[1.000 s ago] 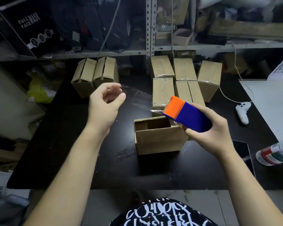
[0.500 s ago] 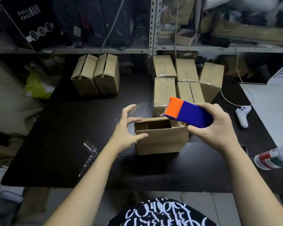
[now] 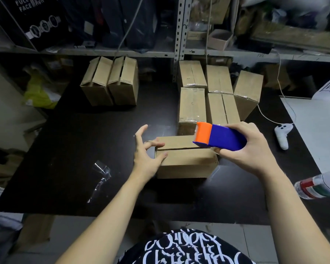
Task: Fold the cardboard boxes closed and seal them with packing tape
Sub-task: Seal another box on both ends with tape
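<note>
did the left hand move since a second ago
Yes. The left hand came down and to the right, from the air left of the box onto the box's left end.

Head-worn wide-angle view (only one), facing forward and down, close over table [image 3: 84, 149].

One box [image 3: 187, 162] is positioned centrally on the table [image 3: 65, 130], a tape dispenser [image 3: 221, 140] above its right end. A cluster of boxes [image 3: 191, 105] is set behind it, a pair of boxes [image 3: 122, 86] (well apart) rear left.
</note>
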{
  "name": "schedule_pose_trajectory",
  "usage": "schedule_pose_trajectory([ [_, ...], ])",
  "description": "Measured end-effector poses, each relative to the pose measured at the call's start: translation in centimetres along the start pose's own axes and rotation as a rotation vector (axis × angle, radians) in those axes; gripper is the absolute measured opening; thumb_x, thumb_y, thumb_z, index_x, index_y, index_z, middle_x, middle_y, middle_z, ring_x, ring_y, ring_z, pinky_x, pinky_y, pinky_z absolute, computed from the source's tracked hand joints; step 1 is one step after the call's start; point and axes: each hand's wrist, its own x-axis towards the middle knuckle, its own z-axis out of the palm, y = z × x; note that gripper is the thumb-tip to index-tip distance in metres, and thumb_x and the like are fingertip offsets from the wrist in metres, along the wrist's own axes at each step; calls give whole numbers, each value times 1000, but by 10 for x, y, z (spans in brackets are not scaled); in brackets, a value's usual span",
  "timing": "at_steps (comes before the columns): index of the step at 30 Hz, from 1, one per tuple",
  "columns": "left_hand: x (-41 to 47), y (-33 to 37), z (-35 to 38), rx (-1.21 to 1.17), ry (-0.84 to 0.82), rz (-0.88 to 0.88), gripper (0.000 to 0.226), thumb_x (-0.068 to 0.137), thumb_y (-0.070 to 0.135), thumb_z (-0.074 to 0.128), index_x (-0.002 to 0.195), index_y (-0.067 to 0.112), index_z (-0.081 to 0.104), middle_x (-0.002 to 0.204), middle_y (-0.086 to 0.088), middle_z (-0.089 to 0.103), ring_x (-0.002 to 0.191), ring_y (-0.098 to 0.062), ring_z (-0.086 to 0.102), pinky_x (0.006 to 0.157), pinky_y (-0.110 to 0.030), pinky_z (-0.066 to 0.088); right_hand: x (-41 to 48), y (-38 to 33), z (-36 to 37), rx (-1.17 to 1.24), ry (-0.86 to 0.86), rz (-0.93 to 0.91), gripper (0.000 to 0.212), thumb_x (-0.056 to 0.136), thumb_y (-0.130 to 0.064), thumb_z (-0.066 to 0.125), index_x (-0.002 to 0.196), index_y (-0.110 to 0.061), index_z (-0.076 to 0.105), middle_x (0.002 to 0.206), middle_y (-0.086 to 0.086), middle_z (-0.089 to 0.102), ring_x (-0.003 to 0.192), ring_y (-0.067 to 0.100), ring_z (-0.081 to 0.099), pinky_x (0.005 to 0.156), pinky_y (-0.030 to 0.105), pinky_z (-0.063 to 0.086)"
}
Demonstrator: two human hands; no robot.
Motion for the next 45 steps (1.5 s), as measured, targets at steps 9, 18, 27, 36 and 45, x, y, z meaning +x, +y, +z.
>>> schedule_pose_trajectory([
  [9,-1,-6,2,-54,-12,-44,95,82,15,88,149,41,25,105,16,77,125,3,59,89,12,19,16,0,12,-272,-136,65,60,66,-45,86,121,-43,62,98,-11,44,102,13,36,86,38,34],
  [18,-5,-19,-6,-189,-62,-94,90,83,3,85,146,38,31,113,13,78,128,1,60,116,-26,29,27,-7,25,-378,-88,127,74,61,-97,47,107,-42,66,97,-10,50,103,14,43,82,37,36],
  [27,-6,-20,-26,-434,258,-407,9,93,19,78,91,11,81,86,-3,78,88,-12,71,82,-26,51,29,-5,26,-362,-92,89,73,58,-96,57,105,-41,67,98,-10,52,104,14,44,82,37,37],
  [36,13,-18,-22,-384,340,-447,8,88,13,81,81,9,81,81,-7,77,74,-9,67,77,-19,55,29,-8,27,-370,-98,100,68,61,-89,66,109,-40,68,99,-9,53,105,16,45,83,38,37],
  [45,7,-55,7,-437,296,-618,12,88,16,83,87,4,81,85,-10,76,78,-17,67,62,-16,52,30,-16,35,-453,-95,79,71,64,-89,63,115,-40,69,98,-10,51,101,14,43,81,37,35],
])
